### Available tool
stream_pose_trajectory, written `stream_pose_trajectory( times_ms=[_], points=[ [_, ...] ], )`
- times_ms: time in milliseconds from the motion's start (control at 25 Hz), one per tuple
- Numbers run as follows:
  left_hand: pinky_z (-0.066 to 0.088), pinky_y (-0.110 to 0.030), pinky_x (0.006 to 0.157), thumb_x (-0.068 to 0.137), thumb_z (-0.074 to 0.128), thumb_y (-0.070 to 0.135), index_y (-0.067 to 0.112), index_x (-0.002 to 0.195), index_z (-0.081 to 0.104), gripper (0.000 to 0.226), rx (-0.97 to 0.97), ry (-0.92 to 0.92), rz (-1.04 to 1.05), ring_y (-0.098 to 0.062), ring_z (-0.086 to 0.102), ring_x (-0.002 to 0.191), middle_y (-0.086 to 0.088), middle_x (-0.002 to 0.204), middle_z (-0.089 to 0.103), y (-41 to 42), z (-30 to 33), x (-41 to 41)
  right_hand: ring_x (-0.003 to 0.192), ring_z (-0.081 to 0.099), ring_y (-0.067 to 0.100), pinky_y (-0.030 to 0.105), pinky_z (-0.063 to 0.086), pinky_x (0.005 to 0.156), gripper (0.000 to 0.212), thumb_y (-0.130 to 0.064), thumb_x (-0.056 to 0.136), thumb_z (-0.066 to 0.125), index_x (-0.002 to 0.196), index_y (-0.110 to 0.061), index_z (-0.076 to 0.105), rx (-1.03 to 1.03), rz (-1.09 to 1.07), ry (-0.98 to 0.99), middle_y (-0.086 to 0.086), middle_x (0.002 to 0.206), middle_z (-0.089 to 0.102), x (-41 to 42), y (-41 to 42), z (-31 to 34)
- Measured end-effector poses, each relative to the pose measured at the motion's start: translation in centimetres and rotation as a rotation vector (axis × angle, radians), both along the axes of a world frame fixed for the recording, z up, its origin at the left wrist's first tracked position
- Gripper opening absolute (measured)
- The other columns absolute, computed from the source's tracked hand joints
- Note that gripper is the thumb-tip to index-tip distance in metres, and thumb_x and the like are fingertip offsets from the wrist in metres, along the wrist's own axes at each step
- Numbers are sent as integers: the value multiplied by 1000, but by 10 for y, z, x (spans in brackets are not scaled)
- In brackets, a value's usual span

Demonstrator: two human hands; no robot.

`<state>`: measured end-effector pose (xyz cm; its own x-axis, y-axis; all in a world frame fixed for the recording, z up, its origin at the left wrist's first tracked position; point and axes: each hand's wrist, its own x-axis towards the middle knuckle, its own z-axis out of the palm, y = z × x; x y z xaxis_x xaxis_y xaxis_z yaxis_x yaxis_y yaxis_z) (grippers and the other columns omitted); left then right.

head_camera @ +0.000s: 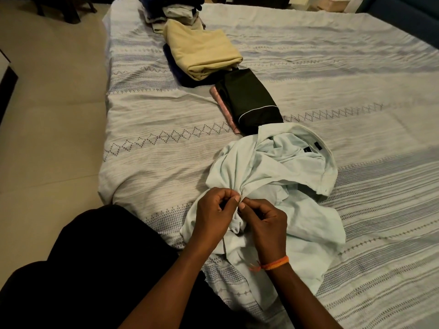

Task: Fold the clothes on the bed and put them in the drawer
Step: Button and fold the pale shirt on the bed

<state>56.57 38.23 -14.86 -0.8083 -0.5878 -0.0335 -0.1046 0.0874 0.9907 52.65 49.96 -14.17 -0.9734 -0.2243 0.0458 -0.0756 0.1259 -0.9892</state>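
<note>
Leftmost lies the pale beige floor [47, 129], bare and smooth, with a dark furniture edge [6, 86] at the frame's side. Next comes the bed [356, 91], covered by a whitish spread woven with blue-grey stripes and diamond bands; its near corner hangs rumpled over the mattress edge. A person's dark-clad lap [83, 281] fills the lower left corner.

Along the bed, running from the far end toward the viewer, sit folded clothes in a loose line: a mixed pile of grey and navy garments [171, 13] at the far edge, then a folded tan garment [202, 51] resting on something navy, then a folded black garment with white piping [251, 103] lying on a pink cloth [224, 108].

Nearest is the pale blue shirt [297, 210], crumpled and unfolded, touching the black garment's near end. Its long axis runs from the far collar, which points away toward the folded row, down to the hem at the bed's near edge.

Both hands meet at the shirt's front. The left hand [213, 217] has a narrow grip, thumb and fingers pinching a gathered fold of fabric. The right hand [263, 224], with an orange thread band [275, 263] at its wrist, pinches the same bunch just beside it, fingertips nearly touching.
</note>
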Motion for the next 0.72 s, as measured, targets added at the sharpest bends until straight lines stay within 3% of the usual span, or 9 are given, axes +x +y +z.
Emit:
stream_pose_trajectory(
  times_ms=[200,320,560,720],
  points=[
    [55,-22,76,86,67,4,19,86,76,18,61,24,16,-6,70,83,4,84,74,-3,5,3,77,69,12,23,53,71,5,-3,78,79,81,-7,77,62,-50,99,2,78,72,1,-8,1],
    [54,-21,70,82,76,12,24,81,77,12,54,26,-16,-7,69,77,6,79,74,-4,7,3,71,67,12,22,50,66,7,-4,79,77,76,-10,76,126,-64,162,0,72,70,1,-9,-1],
    [57,-28,73,85,72,12,22,74,77,16,131,-26,-32,-12,72,73,2,72,74,-7,10,1,74,71,20,36,57,69,5,-8,79,79,80,-13,78,66,-63,8,2,76,74,0,-8,-2],
    [54,-27,71,91,66,14,17,82,74,12,126,-126,-77,-12,70,76,0,78,74,-8,2,-4,62,70,27,28,51,47,2,-7,82,75,83,-6,76,9,-50,-119,6,71,74,0,-9,7]
  ],
)
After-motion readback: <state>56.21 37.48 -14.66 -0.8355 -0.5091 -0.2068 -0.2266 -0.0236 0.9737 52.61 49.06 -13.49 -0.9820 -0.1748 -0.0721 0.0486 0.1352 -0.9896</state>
